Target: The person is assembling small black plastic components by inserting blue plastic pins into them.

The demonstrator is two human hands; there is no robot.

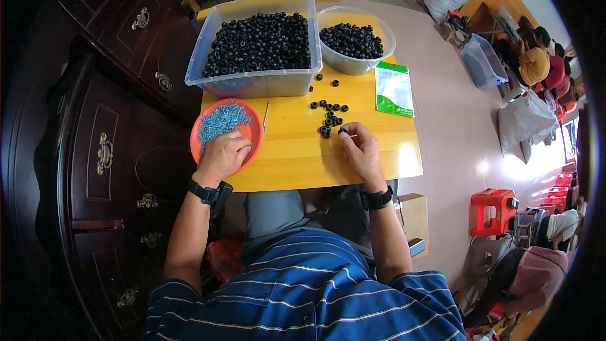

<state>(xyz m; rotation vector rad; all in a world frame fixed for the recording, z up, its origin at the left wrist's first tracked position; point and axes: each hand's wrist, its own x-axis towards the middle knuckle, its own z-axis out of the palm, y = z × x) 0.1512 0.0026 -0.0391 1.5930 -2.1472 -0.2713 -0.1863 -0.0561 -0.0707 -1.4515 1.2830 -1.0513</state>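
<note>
Left hand: I have the left hand [226,151] over the red dish [257,131], fingers curled together, narrow; can't tell from here whether a piece is between the fingertips.
Right hand: the right hand [363,151] holds one black ring [343,131] between thumb and index finger, just above the bench [290,158] and near the loose rings [329,115].
Red dish: shallow, round, at the left edge of the bench; I see a heap of small blue pieces [221,121] in it, mostly toward its far left side.
Loose rings: small group on the yellow bench top, some touching, some apart, ahead and left of the right hand; a few more lie farther out, near the tubs.
Big tub: clear rectangular tub [259,86] beyond the dish, with a large heap of black rings in it.
Round tub: clear round tub [353,65] just right of the big one, also holding black rings.
Pouch: green and white pouch [394,91] flat at the right side of the bench.
Stick: thin stick [266,115] lying just right of the dish.
Wrists: dark band on each.
Surroundings: dark wooden cabinet [85,205] on my left, red stool [489,211] on the floor well off to the right.
</note>
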